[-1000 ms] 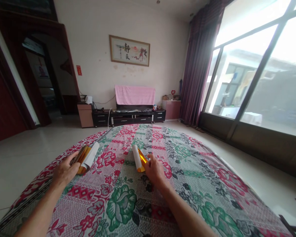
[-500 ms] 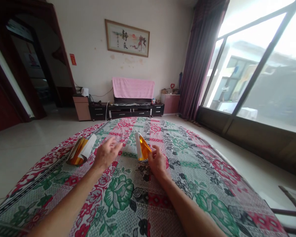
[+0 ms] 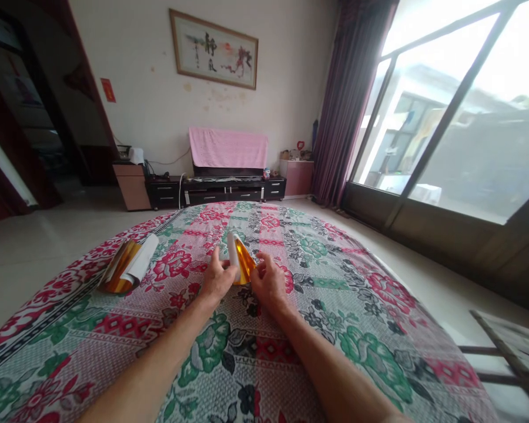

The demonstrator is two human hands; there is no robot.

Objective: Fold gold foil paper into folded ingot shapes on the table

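Note:
A shiny gold foil sheet (image 3: 245, 262) with a white side stands folded over in the middle of the table, its white edge to the left. My right hand (image 3: 271, 282) pinches its lower right corner between thumb and fingers. On the other side, my left hand (image 3: 219, 279) is at the white edge, thumb close against it and index finger raised apart; whether the thumb presses on it I cannot tell. A loosely rolled bundle of gold and white sheets (image 3: 126, 267) lies at the table's left.
The round table wears a floral cloth (image 3: 370, 352) in red, green and grey. Beyond it stands a low black cabinet (image 3: 224, 191) beneath a pink cloth (image 3: 229, 148). A framed item (image 3: 518, 346) is at the lower right beside the table.
My left hand has moved right, from open space to the sheet's white edge. The right hand keeps its hold on the foil sheet. The whole view has shifted slightly.

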